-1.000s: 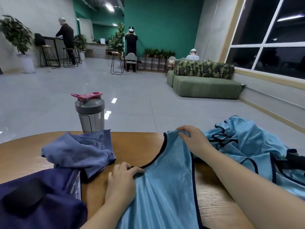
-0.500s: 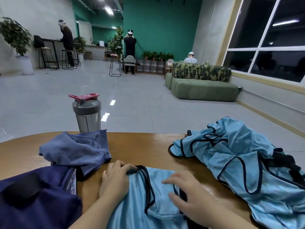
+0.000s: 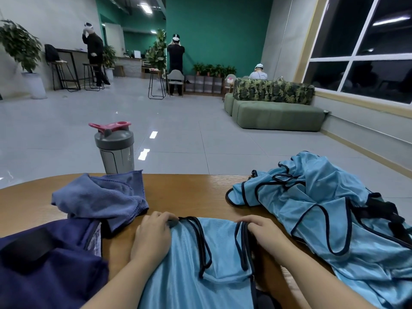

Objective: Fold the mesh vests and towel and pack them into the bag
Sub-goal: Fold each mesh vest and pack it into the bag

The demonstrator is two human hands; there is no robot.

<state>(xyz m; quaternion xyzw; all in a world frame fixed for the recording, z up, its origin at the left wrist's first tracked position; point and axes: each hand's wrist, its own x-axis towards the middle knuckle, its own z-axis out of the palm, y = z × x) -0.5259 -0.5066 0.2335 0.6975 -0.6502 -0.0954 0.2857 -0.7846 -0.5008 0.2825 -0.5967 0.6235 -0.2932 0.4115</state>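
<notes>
Currently on hand, listed outward from the fingers:

- Left hand (image 3: 153, 238): palm down, fingers (image 3: 161, 217) curled together over the far left corner of the folded mesh vest (image 3: 200, 259), gripping its dark-trimmed edge against the wooden table (image 3: 187, 192).
- Right hand (image 3: 263, 233): palm down, fingers (image 3: 250, 220) curled close together, gripping the far right corner of the same vest at its dark trim.
- Folded mesh vest: light blue, black piping, spanning from one set of fingers to the other and running back toward the body; two trimmed loops lying on top, just nearer than the fingertips.
- Pile of mesh vests (image 3: 323, 210): same blue, crumpled, unfolded, beyond and to the right of the right fingers, near but apart from them; extends to the right table edge.
- Towel (image 3: 100, 197): blue-grey, bunched, just beyond and left of the left fingers, not touching them; near edge draped onto the bag.
- Bag (image 3: 49, 259): dark navy, black strap across the top, left of the left hand, open edge facing the fingers; contents not discernible.
- Shaker bottle (image 3: 114, 150): grey lid, pink flip cap, upright, well beyond the left fingers, behind the towel at the far table edge.
</notes>
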